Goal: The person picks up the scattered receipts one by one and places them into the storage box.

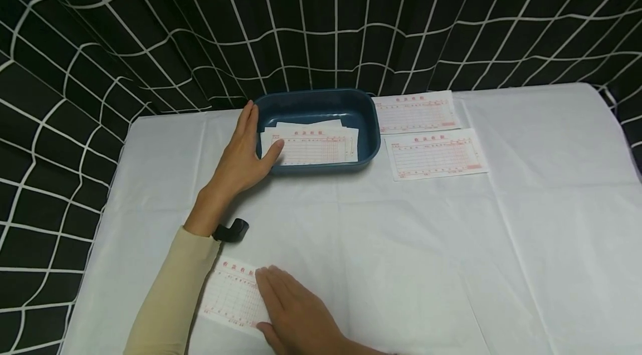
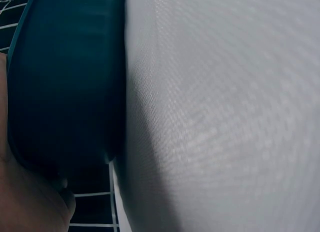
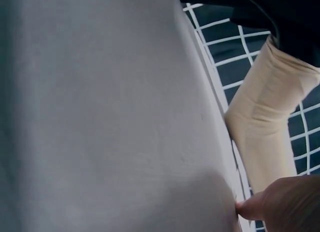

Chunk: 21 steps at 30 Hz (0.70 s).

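Low in the frame, left of centre, the right hand (image 1: pixel 296 310) lies flat, fingers straight and together, pressing on the right half of a red-printed slip (image 1: pixel 232 295) that rests on the white tablecloth (image 1: pixel 411 254). The slip's long axis runs roughly left to right, tilted a little down toward the right, and its left end slides under the beige sleeve (image 1: pixel 170 299) of the other arm. The dark blue tray (image 1: pixel 368 121) sits up and slightly to the right of that slip, above the centre of the frame, well apart from it, with a small stack of slips (image 1: pixel 316 143) already inside, long sides lying across the frame. The left hand (image 1: pixel 246 157) is the nearer one to the tray: its palm and straight fingers rest against the tray's left wall, the thumb hooked over the rim and touching the stack. The left wrist view shows only the blue wall tight against the palm. Two loose slips (image 1: pixel 435 153) lie flat just right of the tray, one behind the other.
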### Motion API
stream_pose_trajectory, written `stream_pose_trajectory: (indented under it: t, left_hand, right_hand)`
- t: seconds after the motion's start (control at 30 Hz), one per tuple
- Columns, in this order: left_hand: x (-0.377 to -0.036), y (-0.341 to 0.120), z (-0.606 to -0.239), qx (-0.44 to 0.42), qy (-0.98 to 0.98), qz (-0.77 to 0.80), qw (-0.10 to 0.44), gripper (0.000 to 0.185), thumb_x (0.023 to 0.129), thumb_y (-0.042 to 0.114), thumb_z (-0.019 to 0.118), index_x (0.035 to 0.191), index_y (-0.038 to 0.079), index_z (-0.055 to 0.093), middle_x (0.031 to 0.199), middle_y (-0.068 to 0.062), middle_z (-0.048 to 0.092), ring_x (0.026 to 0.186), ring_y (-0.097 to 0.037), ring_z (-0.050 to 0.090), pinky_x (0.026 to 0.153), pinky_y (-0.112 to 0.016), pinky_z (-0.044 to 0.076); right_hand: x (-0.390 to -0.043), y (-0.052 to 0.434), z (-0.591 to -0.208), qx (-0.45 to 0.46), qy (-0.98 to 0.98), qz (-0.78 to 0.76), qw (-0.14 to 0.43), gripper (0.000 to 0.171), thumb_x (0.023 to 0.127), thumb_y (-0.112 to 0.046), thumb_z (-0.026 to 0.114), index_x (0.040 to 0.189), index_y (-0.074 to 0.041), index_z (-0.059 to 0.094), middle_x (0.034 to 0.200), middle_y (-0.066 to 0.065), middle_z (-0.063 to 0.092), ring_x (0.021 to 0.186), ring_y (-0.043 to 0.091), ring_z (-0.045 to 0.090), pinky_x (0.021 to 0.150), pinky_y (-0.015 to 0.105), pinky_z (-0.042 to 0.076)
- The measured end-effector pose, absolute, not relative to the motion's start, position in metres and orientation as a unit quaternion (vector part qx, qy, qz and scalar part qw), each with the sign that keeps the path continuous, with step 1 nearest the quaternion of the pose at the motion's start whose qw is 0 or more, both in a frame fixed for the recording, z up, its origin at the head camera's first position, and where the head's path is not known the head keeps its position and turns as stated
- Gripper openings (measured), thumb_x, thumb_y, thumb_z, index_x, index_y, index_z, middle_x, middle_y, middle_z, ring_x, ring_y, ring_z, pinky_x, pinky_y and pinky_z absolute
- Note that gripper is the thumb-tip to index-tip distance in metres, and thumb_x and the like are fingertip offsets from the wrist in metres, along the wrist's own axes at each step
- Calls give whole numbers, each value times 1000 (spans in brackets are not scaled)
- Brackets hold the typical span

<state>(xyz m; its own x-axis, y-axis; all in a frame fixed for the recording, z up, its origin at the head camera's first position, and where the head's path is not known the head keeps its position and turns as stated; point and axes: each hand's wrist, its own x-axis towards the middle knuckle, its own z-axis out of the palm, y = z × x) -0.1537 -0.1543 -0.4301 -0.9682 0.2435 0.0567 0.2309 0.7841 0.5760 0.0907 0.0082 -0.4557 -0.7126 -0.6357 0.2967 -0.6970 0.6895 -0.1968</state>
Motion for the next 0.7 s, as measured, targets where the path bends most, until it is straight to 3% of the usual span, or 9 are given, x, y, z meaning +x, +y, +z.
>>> stream_pose_trajectory:
  t: [0.1,0.37,0.6,0.7]
  left_hand:
    - [-154,-154,-430,124,945,302,11,95,102,49,59,169,0,12,181,-11,3,168,-32,15,132,-56,24]
    - [-154,-153,-428,126,945,302,12,95,102,48,59,169,0,13,181,-12,4,168,-31,15,134,-54,23]
    - [-153,-154,-428,123,946,298,16,95,102,48,59,169,1,12,181,-11,3,168,-31,14,133,-54,23]
    - [-154,-153,-428,121,946,299,14,95,102,48,60,169,1,12,181,-11,3,168,-32,14,133,-55,23]
  right_hand:
    - [89,7,-452,359,-916,155,86,84,85,-44,85,147,3,53,138,8,67,124,18,65,108,27,52]
    - [78,6,-440,299,-917,258,-52,79,89,-28,84,153,3,50,133,11,62,121,23,58,107,31,51]
    - [71,6,-437,267,-898,320,-141,52,93,-19,81,141,-8,65,119,3,71,104,11,58,92,21,51]
    - [69,6,-438,261,-891,339,-154,37,95,-16,78,131,-12,72,111,-2,76,95,4,59,84,17,50]
